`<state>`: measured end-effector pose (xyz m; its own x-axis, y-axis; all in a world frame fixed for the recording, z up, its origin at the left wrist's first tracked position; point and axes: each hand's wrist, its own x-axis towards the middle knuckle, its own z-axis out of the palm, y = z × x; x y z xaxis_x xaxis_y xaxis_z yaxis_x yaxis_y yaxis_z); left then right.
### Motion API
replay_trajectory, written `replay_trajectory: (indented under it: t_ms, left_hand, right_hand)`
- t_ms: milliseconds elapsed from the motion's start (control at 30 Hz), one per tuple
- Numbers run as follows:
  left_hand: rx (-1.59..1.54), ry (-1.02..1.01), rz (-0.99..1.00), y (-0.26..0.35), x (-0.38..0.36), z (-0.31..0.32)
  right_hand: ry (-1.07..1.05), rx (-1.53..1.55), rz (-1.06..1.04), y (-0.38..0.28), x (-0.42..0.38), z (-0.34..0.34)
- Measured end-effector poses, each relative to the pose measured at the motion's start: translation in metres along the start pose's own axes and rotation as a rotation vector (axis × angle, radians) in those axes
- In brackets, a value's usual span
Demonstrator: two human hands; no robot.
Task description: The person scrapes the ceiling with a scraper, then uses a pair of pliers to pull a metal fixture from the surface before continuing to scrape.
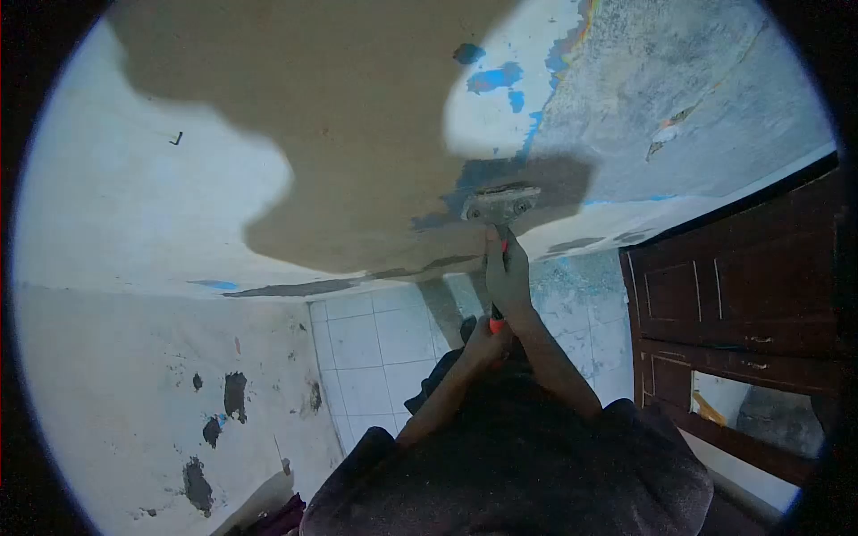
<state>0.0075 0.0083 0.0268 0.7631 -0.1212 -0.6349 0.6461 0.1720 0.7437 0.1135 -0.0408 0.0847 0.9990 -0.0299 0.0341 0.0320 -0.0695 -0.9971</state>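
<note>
A long-handled wall scraper has its wide, dusty head against or very near the wall, at the edge of a patch where the white paint is gone. My right hand is wrapped round the upper handle, just below the head. Lower down, my left hand grips the handle's end, where red and black parts show. White paint, blue flakes and bare grey plaster meet around the scraper. Part of the handle is hidden by my fingers.
A dark wooden cabinet stands at the right. White floor tiles lie below, dusty near the wall. The left side wall has several grey chipped patches. A small hook sticks out at upper left.
</note>
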Motion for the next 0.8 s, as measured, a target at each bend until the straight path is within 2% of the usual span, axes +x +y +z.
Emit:
replay_trajectory:
  t_ms: [33,100,133,200,233,267,300,333,367,400,433,467,533,567,633,700,733,767,800]
  left_hand:
    - [0.000,-0.003,0.001,-0.015,0.007,-0.004]
    - [0.079,-0.012,0.141,-0.036,0.026,-0.015]
    - [0.082,-0.009,0.145,-0.036,0.030,-0.017]
    - [0.231,0.187,0.300,-0.027,0.042,-0.019]
    - [0.227,0.184,0.285,-0.007,0.030,-0.017]
    - [0.274,0.141,0.241,0.028,0.010,-0.015]
    - [0.323,0.102,0.224,0.053,0.003,-0.014]
    - [0.276,0.127,0.233,0.044,0.008,-0.010]
    - [0.318,0.282,0.182,0.029,0.006,-0.004]
    - [0.279,0.194,0.103,-0.015,0.029,-0.013]
    - [0.238,0.104,0.014,-0.051,0.048,-0.024]
    - [0.236,0.106,0.010,-0.051,0.045,-0.028]
    - [0.190,-0.048,-0.074,-0.041,0.031,-0.030]
    - [0.181,-0.045,-0.079,-0.032,0.029,-0.026]
    - [0.330,0.234,0.185,-0.001,0.026,-0.018]
    - [0.374,0.210,0.215,0.051,0.007,-0.015]
    - [0.299,0.149,0.190,0.064,-0.003,-0.011]
    - [0.302,0.148,0.197,0.048,0.000,-0.011]
    - [0.247,0.152,0.196,0.020,0.010,-0.011]
  right_hand:
    - [0.002,-0.002,-0.001,0.013,-0.002,0.002]
    - [0.055,-0.039,-0.069,0.019,0.003,0.011]
    - [0.028,0.025,0.028,0.010,0.004,0.010]
    - [0.054,0.067,-0.046,-0.024,0.015,0.014]
    - [0.082,0.100,-0.100,-0.045,0.016,0.013]
    - [0.000,0.103,0.013,-0.058,0.019,0.006]
    - [-0.004,0.099,0.003,-0.059,0.017,0.006]
    - [0.022,0.095,-0.074,-0.059,0.016,0.009]
    - [0.049,0.095,-0.152,-0.055,0.013,0.013]
    - [0.008,0.054,-0.043,-0.019,0.010,0.011]
    - [0.006,0.057,-0.043,0.000,0.004,0.011]
    - [-0.019,0.024,-0.014,0.015,-0.002,0.010]
    - [-0.027,-0.025,0.004,0.023,-0.003,0.014]
    - [-0.035,-0.030,0.010,0.020,0.001,0.015]
    - [0.020,0.124,-0.049,-0.034,0.010,0.019]
    - [0.016,0.144,-0.039,-0.058,0.013,0.015]
    - [-0.024,0.105,0.035,-0.062,0.010,0.011]
    - [-0.064,0.069,0.098,-0.065,0.013,0.009]
    - [-0.039,0.067,0.018,-0.031,0.012,0.011]
